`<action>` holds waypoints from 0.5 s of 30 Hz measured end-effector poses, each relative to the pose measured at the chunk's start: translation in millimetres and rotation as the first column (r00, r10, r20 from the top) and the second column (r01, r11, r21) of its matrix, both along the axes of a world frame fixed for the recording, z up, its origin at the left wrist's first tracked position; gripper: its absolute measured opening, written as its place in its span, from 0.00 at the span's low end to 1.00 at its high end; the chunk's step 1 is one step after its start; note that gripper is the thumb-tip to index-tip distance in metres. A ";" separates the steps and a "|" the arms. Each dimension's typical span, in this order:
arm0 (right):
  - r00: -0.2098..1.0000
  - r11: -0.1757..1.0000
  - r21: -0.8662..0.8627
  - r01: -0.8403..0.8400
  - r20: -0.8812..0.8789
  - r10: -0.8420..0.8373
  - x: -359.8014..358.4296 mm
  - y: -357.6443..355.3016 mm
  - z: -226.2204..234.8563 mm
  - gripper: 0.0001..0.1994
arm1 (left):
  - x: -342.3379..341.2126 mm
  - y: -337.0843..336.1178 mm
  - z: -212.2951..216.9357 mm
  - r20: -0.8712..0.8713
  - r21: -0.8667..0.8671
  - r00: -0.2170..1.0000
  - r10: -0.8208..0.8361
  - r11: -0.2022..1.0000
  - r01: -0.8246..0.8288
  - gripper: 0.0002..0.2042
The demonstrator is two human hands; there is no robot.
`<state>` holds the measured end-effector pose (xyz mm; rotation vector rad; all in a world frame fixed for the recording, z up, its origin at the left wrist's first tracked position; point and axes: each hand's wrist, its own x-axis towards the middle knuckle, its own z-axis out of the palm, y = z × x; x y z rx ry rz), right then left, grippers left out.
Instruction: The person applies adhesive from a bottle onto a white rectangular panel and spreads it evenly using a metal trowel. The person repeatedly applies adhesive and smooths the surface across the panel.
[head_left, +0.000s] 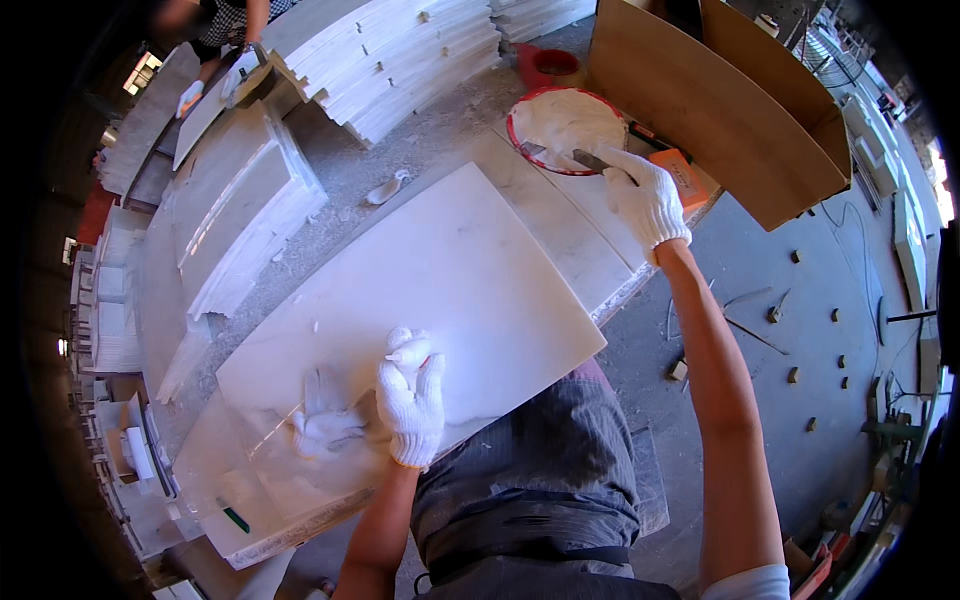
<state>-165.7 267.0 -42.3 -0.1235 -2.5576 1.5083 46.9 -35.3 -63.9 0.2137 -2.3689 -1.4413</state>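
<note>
My left hand (410, 412), in a white knit glove, is over a white marble-like slab (480, 270) near its front edge. Its fingers are closed around a small white tube-like piece (408, 350), whose exact kind I cannot make out. At the far right, my gloved right hand (645, 200) grips a putty knife, its handle mostly hidden by the fingers. The knife's grey blade (590, 160) reaches over the edge of a red-rimmed tub (511, 125) filled with white paste or powder. A crumpled white glove or cloth (328, 425) lies left of my left hand.
An open cardboard box (715, 110) stands beyond my right hand, beside an orange packet (680, 178). Stacked white slabs (400, 60) line the back. A green piece (236, 519) lies front left. A co-worker's gloved hand (190, 98) is at the far left.
</note>
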 end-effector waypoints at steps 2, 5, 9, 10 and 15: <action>0.999 0.999 0.037 -0.010 -0.052 0.012 -1.2 7.0 -3.1 0.15 | 1.8 3.2 0.1 0.051 0.134 0.998 0.023 0.990 -0.030 0.23; 0.997 0.996 -0.087 -0.032 0.067 0.038 16.1 1.3 15.7 0.16 | 0.5 2.1 -3.8 0.028 0.138 1.000 0.015 0.990 -0.018 0.24; 0.994 0.960 -0.281 -0.005 0.103 0.036 67.8 -7.6 35.2 0.16 | -1.7 -0.3 0.1 0.008 0.030 1.000 0.003 1.000 -0.003 0.24; 0.991 0.956 -0.294 0.002 0.128 0.037 84.1 -8.0 37.9 0.16 | -2.1 0.8 -1.6 -0.002 0.044 1.000 0.011 0.999 -0.010 0.24; 0.953 0.922 -0.387 0.027 0.288 0.092 180.1 -22.5 39.2 0.17 | -1.5 -2.3 0.5 -0.065 0.055 0.998 0.021 0.998 -0.017 0.22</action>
